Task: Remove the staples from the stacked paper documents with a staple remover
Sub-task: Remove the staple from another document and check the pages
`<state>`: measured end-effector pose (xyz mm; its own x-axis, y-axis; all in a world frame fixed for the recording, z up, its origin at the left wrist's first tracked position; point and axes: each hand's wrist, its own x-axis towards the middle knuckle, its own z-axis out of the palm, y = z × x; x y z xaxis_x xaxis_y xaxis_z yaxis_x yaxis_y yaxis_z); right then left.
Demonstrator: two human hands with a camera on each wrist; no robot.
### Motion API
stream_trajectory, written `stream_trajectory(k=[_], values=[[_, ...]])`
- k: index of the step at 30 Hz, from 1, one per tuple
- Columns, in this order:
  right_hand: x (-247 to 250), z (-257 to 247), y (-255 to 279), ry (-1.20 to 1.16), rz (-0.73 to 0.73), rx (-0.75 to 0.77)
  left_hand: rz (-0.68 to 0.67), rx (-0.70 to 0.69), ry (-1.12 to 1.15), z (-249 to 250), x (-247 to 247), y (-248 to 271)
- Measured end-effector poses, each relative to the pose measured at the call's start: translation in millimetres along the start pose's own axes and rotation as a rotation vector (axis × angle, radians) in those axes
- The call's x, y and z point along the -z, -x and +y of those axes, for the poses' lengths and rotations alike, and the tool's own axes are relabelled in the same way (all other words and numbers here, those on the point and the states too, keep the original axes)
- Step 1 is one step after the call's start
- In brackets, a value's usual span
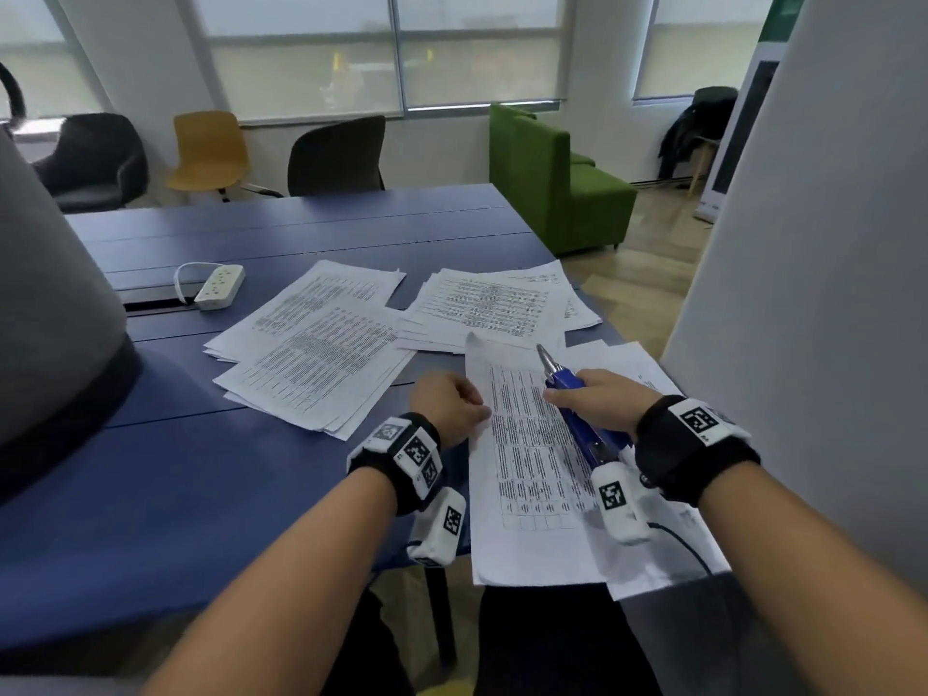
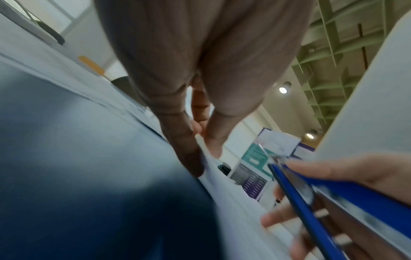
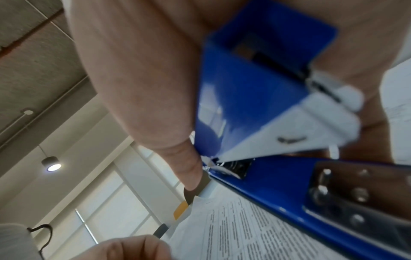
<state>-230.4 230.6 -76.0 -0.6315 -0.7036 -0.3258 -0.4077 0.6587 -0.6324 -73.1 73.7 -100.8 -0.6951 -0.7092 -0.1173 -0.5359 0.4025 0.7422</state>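
Paper covers the near right part of the blue table (image 1: 201,494). Closest to the person lies a printed document (image 1: 527,469), long edge running away from the body, its near end hanging past the table edge over the lap. The left hand (image 1: 449,406) sits at the document's left edge with fingers curled; from the left wrist view the thumb and fingers (image 2: 189,149) pinch that edge of the sheets between them.

The right hand (image 1: 602,399) is wrapped round a blue staple remover (image 1: 577,409), a long tool with a silver metal nose that points away from the person toward the document's far end. The tool lies low over the printed page, and the nose tip sits near the top edge of the page; whether it touches the paper cannot be told. In the right wrist view the thumb (image 3: 184,167) presses along the blue handle, and the two blue handles stand apart in a narrow V with riveted metal plates showing.

Two more piles of printed sheets lie farther out: a fanned pile on the left (image 1: 311,349) and another pile on the right (image 1: 492,303), just beyond the held document. More loose sheets (image 1: 668,545) lie under the right forearm. A white power strip (image 1: 218,286) sits well to the left, near a slot in the table. Both wrists wear black bands with square markers.
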Motion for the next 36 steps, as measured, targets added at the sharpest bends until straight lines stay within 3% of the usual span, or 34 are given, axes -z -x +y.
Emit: stream_trajectory(k=[2, 6, 7, 10, 13, 17, 19, 22, 27, 32, 36], values=[[2.0, 1.8, 1.0, 0.035, 0.016, -0.013, -0.038, -0.022, 0.009, 3.0, -10.9, 5.4], [10.0, 4.1, 3.1, 0.155, 0.051, -0.056, -0.24, 0.026, 0.43, 8.1, -8.8, 16.7], [12.0, 4.3, 2.7, 0.173, 0.056, -0.072, -0.247, 0.011, 0.431, 5.2, -3.0, 18.4], [14.8, 3.9, 1.7, 0.243, 0.074, -0.115, -0.067, -0.047, 0.076, -24.7, 26.3, 9.9], [7.2, -9.7, 2.9, 0.281, 0.108, -0.082, 0.083, 0.005, -0.327, -64.3, 73.8, 1.5], [-21.9, -51.9, -1.4, 0.134, 0.044, 0.043, -0.086, 0.187, -0.729, -115.3, 109.7, -2.3], [-43.1, -76.8, -7.2, 0.054, -0.017, 0.109, -0.159, 0.197, -0.699, -128.8, 114.4, 5.5], [-76.1, -106.7, -20.1, -0.042, -0.083, 0.159, -0.085, 0.198, -0.643, -131.9, 121.3, 25.2], [-117.9, -136.3, -29.9, 0.048, -0.211, 0.153, -0.059, 0.37, -0.698, -164.1, 144.0, 62.9], [-122.6, -142.8, -35.8, 0.129, -0.28, 0.099, 0.038, 0.634, -0.66, -195.9, 180.4, 97.1], [-122.9, -140.5, -39.1, 0.08, -0.31, 0.085, 0.056, 0.691, -0.646, -203.7, 175.7, 112.8]])
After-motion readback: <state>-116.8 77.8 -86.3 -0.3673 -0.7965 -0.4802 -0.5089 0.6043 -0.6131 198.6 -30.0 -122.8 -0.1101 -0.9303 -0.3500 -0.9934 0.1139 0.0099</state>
